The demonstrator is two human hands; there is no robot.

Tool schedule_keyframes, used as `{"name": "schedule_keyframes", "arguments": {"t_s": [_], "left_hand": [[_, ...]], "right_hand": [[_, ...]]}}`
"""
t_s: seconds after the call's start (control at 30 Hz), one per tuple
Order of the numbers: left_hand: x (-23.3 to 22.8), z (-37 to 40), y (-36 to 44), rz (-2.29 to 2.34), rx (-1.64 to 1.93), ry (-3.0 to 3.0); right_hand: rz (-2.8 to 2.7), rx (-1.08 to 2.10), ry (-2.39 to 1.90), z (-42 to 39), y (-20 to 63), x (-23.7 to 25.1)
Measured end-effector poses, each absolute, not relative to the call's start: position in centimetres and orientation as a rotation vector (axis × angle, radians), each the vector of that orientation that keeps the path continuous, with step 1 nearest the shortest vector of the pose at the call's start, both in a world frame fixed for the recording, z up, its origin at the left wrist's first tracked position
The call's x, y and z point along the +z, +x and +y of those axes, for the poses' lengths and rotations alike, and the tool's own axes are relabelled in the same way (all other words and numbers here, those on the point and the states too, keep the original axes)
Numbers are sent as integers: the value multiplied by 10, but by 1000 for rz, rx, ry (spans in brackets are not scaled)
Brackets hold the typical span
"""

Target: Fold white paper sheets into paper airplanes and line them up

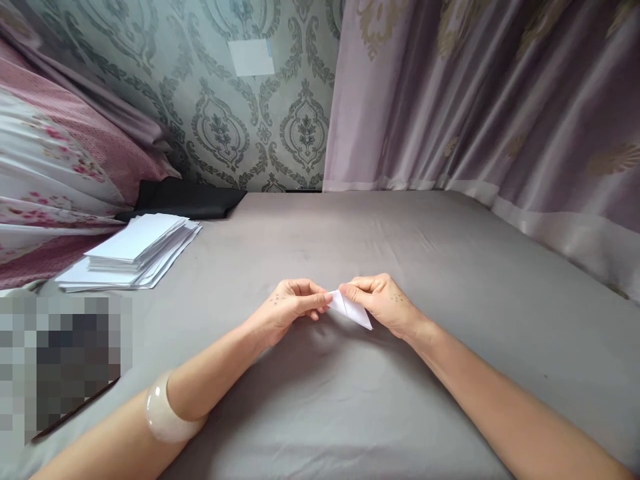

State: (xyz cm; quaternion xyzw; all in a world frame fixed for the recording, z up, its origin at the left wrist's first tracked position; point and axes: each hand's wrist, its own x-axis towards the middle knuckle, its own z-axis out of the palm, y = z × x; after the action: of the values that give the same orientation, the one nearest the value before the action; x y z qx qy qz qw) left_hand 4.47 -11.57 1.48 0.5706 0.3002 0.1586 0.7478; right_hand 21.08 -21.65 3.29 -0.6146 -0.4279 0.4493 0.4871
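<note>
Left hand [293, 308], right hand [383, 303]: small dotted markings on backs. Forearms bare, sleeveless. Wide, smooth, pale cream bangle [165, 417] on left forearm.

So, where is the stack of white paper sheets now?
In the head view, the stack of white paper sheets lies on the grey sheet at far left, beside the floral bedding and before the black cloth, apart from both hands.

- The left hand [290, 308] and right hand [385, 301] meet over the middle of the bed [450, 267], the folded paper [353, 309] between them.
- A paper stack [135, 250] lies near the bed's far left corner.
- A cloth [187, 199] lies just behind the stack, at the wall.
- Curtains [475, 100] hang along the bed's right edge.
</note>
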Motion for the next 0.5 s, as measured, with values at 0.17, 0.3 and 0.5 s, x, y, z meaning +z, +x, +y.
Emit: {"name": "schedule_keyframes", "arguments": {"t_s": [0.17, 0.3, 0.5], "left_hand": [[14, -114, 44, 639, 408, 1260], [11, -110, 45, 641, 512, 1191], [7, -102, 46, 697, 493, 1079]], "right_hand": [[-985, 1249, -1379, -216, 215, 24], [-895, 1355, -1398, -215, 216, 19], [-876, 1281, -1517, -212, 217, 20]]}}
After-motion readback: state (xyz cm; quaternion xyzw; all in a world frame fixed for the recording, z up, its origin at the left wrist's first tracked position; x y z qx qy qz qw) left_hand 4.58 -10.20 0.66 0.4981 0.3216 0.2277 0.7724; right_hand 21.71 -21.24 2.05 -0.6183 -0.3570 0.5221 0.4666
